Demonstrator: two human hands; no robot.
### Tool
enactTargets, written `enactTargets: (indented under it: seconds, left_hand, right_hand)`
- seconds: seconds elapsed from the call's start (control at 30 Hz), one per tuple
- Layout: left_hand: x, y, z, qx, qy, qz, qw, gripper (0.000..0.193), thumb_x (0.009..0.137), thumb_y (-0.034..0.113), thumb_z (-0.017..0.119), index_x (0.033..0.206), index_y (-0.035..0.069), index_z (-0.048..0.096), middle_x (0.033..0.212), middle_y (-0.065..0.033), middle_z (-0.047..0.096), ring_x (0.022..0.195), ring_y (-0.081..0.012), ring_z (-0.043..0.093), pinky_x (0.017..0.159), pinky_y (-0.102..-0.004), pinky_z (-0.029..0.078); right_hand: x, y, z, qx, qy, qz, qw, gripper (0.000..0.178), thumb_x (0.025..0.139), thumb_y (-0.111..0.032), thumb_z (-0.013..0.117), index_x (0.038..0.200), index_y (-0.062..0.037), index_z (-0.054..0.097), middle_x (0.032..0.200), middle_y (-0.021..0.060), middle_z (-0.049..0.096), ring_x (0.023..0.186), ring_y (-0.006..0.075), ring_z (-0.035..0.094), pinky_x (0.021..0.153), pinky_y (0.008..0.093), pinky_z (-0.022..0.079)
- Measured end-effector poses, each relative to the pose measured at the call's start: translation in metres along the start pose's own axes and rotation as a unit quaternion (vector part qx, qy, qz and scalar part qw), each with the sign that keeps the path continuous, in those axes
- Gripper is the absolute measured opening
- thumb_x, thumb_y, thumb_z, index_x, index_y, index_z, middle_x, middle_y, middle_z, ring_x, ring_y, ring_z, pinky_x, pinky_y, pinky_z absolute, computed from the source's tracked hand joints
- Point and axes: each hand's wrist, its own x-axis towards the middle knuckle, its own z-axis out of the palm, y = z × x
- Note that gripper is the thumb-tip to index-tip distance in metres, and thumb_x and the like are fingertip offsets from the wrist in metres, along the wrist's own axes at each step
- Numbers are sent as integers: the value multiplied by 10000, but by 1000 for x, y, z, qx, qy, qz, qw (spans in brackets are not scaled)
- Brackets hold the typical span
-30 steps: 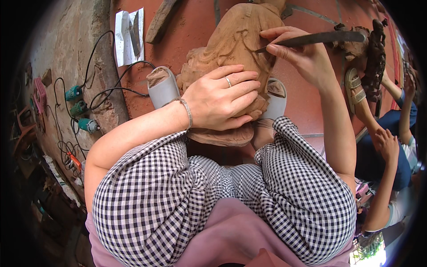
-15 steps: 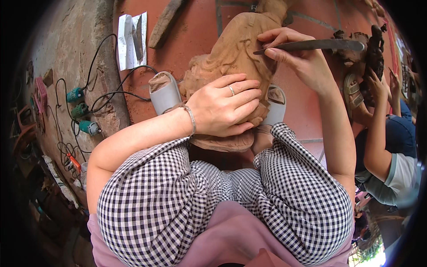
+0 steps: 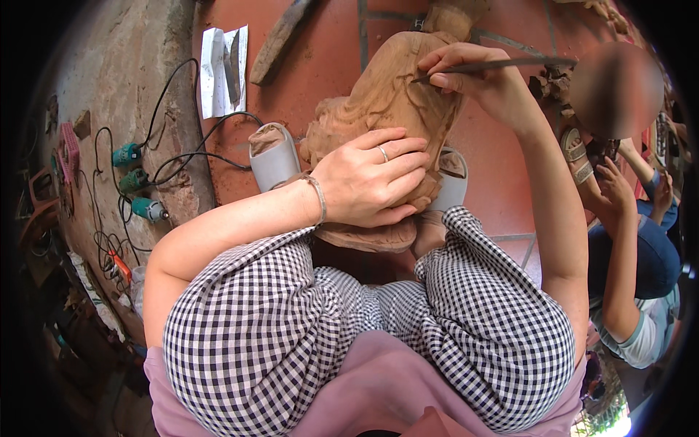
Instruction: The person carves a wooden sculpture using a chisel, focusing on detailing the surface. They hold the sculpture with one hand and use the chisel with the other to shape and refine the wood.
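Note:
A carved wooden figure [image 3: 382, 91], light brown with raised folds, stands on the floor between my feet. My left hand [image 3: 375, 178], with a ring and a bracelet, lies over its nearer part, fingers stretched out and apart on the wood. What the palm touches is hidden. My right hand [image 3: 466, 69] is closed in a pinch round a thin dark metal carving knife [image 3: 502, 65]. The pointed tip meets the carved lines on the figure's surface, and the long end sticks out to the right past the hand.
Green power tools [image 3: 135, 178] with black cords lie on the concrete ledge at left. White paper [image 3: 213, 80] with a dark blade on it and a wooden bar [image 3: 280, 44] are on the red tiles. Grey slippers [image 3: 274, 160] flank the carving. Another person [image 3: 630, 255] works at right.
The knife in my right hand has rolled, now showing its narrow edge instead of its broad side, and its tip sits slightly left and higher. My left hand stays on the carving.

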Motion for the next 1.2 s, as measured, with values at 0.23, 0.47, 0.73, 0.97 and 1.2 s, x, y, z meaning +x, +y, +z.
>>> enactTargets:
  seconds: [0.23,0.47,0.73,0.97,1.2]
  left_hand:
    - [5,3,-4,0,-6,-1,1000,424,741,319,772,1035,23,692,1195,-90,676,1195,-249,624,1039,-436,492]
    - [6,6,-5,4,0,-4,1000,420,751,322,769,1038,23,698,1181,-93,683,1191,-249,627,1039,-433,489]
    - [11,9,-6,-8,-9,9,1000,476,752,314,771,1117,23,680,1182,-106,682,1180,-266,631,1057,-437,473]
    - [19,10,-28,-10,-96,56,994,538,757,275,769,1263,135,649,1336,-138,591,1265,-323,560,1064,-484,453]
    - [20,8,-49,62,-203,172,962,604,793,228,733,1376,213,577,1416,-146,516,1313,-352,502,1048,-504,452]
  right_hand:
    - [0,-3,-3,-16,-10,-59,998,120,820,-36,776,909,25,723,1063,87,696,960,177,654,834,309,539]
    - [-3,-3,-4,-54,-39,-112,992,115,819,-31,776,902,24,719,1027,88,708,950,179,658,812,306,537]
    - [-26,9,3,142,154,17,978,142,954,-134,698,995,2,694,878,34,701,828,103,661,747,253,542]
    - [-99,-11,0,107,309,10,945,182,956,-180,691,943,-37,581,768,17,640,709,81,617,639,241,509]
    - [-197,-88,-8,70,308,-52,947,158,937,-137,707,969,-31,593,815,21,638,738,83,636,652,233,524]
